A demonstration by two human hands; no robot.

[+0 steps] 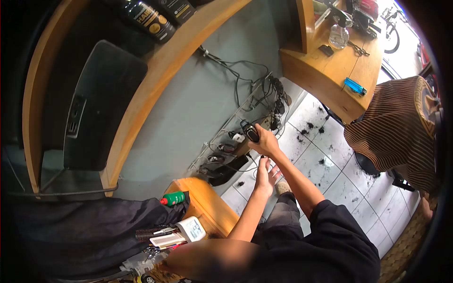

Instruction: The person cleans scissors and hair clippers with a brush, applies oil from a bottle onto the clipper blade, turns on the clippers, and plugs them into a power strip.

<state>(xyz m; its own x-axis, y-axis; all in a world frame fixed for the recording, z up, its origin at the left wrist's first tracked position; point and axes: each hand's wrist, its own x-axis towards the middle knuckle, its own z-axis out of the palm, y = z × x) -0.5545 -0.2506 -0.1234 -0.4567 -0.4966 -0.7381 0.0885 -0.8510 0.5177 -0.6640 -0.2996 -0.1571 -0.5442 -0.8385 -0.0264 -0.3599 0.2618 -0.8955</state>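
My right hand (266, 141) is wrapped round a dark hair clipper (250, 131), whose head points up and to the left. Just below it, my left hand (266, 175) is raised near the clipper's cord, with its fingers apart. Whether the cord touches its fingertips is hard to tell. Behind both hands, a rack of plugs and tangled cables (238, 137) runs along the grey wall.
A wooden counter (321, 70) at the upper right bears a spray bottle (339, 36) and a blue item (355, 86). A person under a striped cape (391, 127) sits at right. Hair clippings lie on the tiled floor (325, 162). A green bottle (174, 198) lies lower left.
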